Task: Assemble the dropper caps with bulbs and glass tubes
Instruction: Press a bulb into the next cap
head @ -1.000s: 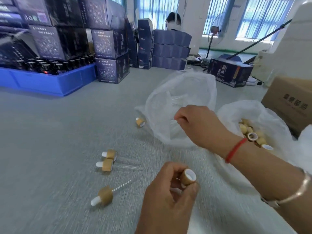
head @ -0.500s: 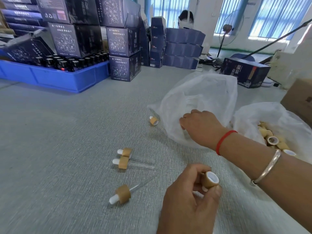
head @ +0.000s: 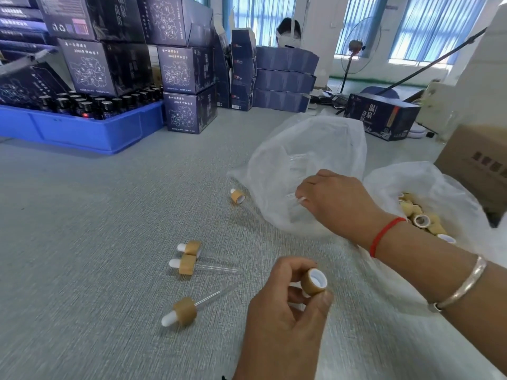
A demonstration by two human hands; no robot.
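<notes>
1. Dropper cap point(head: 314, 284), tan with its white opening facing up, sits pinched in the left hand point(head: 285, 319), as before.
2. Right hand point(head: 337, 201) has lifted from inside the clear bag point(head: 310, 163), fingers now closed on a glass tube point(head: 297, 200).
3. Left of the left hand, three finished droppers point(head: 183, 311) lie on the counter point(head: 96, 242).
4. Beyond them, left of the right hand, lies a lone cap point(head: 237, 195).
</notes>
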